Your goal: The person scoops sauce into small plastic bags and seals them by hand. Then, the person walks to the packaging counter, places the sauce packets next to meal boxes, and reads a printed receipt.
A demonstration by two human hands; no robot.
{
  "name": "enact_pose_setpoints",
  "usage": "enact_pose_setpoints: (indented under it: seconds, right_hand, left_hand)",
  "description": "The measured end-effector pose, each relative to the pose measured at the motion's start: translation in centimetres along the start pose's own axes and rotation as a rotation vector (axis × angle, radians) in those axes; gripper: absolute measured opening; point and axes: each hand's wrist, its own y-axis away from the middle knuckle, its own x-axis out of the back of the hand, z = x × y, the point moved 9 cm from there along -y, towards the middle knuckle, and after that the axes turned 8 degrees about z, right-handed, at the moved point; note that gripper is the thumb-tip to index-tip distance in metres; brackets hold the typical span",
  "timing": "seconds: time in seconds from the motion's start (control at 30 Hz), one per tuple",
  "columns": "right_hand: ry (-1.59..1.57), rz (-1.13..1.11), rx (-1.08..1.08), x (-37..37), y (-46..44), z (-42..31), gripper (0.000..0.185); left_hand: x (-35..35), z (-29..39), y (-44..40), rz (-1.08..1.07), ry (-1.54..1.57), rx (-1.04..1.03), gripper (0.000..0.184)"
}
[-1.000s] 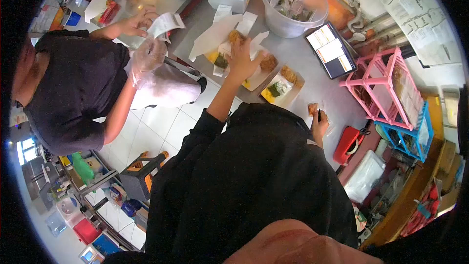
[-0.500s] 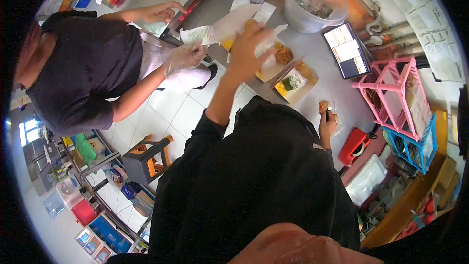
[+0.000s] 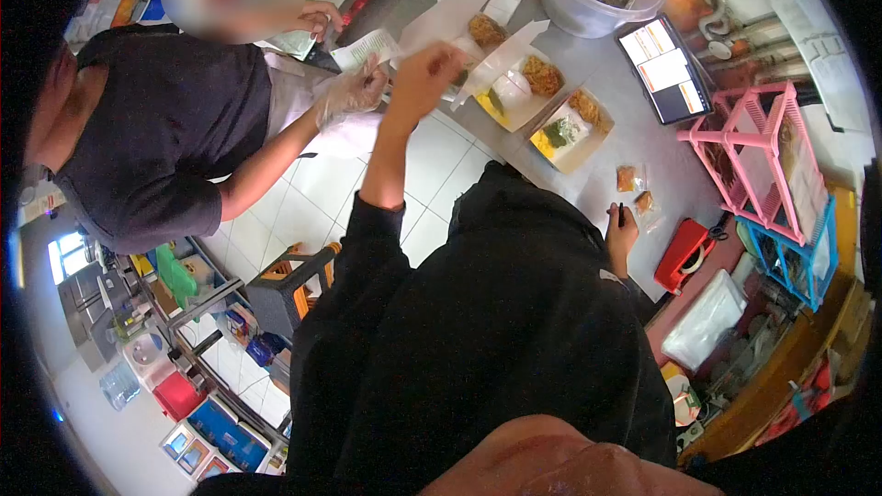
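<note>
My left hand (image 3: 424, 81) hovers at the leftmost open paper food box, which holds a piece of fried chicken (image 3: 486, 31). Its fingers are curled, and I cannot make out what is in them. Beside it stand a middle food box (image 3: 517, 121) and a right food box (image 3: 559, 163), with chicken, rice and yellow and green food. My right hand (image 3: 622, 237) is wrapped round a slim black pen (image 3: 622, 215) near the table edge. Just beyond it lie two small clear packets, an upper packet (image 3: 630, 178) and a lower packet (image 3: 645, 201), with orange-brown contents.
A co-worker's gloved hand (image 3: 354, 92) is close to my left hand, near a printed paper slip (image 3: 366, 50). At the back stand a clear tub (image 3: 588, 23) and a tablet (image 3: 663, 73). A pink rack (image 3: 740, 165) and red tape dispenser (image 3: 684, 255) are on the right.
My left hand has moved left and down off the food boxes, and its fingers have curled. My right hand has drawn back from the packets, which now lie uncovered.
</note>
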Motion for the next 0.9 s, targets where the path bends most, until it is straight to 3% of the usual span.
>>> enact_pose_setpoints:
  seconds: [0.07,0.13,0.17,0.23,0.27,0.33,0.37,0.43,0.47,0.6,0.67,0.77,0.9]
  right_hand:
    - [0.04,0.001,-0.009,0.4,0.7,0.2,0.029]
    - [0.049,-0.043,-0.075,0.4,1.3,1.0,0.029]
    - [0.053,-0.044,-0.075,0.5,1.5,1.2,0.029]
    - [0.083,-0.03,-0.025,0.6,1.8,1.0,0.029]
    - [0.086,-0.035,-0.02,0.5,1.9,1.2,0.029]
    - [0.043,-0.056,-0.005,0.1,1.8,1.1,0.029]
    - [0.044,-0.06,0.003,-0.1,1.7,1.1,0.029]
    - [0.033,-0.054,0.019,-0.1,1.3,0.5,0.029]
    - [0.036,-0.056,0.028,-0.1,1.1,0.3,0.029]
    - [0.057,-0.037,0.069,-0.1,0.3,-0.3,0.029]
    - [0.04,-0.027,0.067,-0.3,0.3,0.2,0.029]
    - [-0.023,-0.009,0.079,-0.5,0.8,0.1,0.033]
    - [0.006,-0.07,0.016,-1.2,1.3,1.1,0.03]
  left_hand:
    - [-3.3,-3.3,2.0,-0.099,0.032,0.041,0.017]
    - [-5.2,-10.3,3.4,0.034,0.189,0.311,0.016]
    - [-6.5,-12.6,4.0,0.034,0.191,0.314,0.016]
    - [-5.2,-17.7,5.5,0.452,0.142,0.373,0.022]
    - [-6.1,-19.8,5.9,0.457,0.142,0.378,0.022]
    - [-5.8,-20.9,5.9,0.554,-0.326,0.213,0.033]
    - [-6.2,-21.7,5.7,0.561,-0.325,0.217,0.033]
    - [-8.1,-21.4,4.9,0.381,-0.414,0.178,0.042]
    - [-8.7,-22.2,4.7,0.293,-0.423,0.259,0.039]
    - [-9.0,-21.9,4.2,0.185,-0.356,0.328,0.037]
    - [-10.8,-24.3,4.8,-0.053,-0.383,0.542,0.038]
    - [-9.2,-20.4,5.6,-0.022,-0.272,0.567,0.043]
    - [-10.4,-22.9,5.5,0.041,-0.163,0.525,0.045]
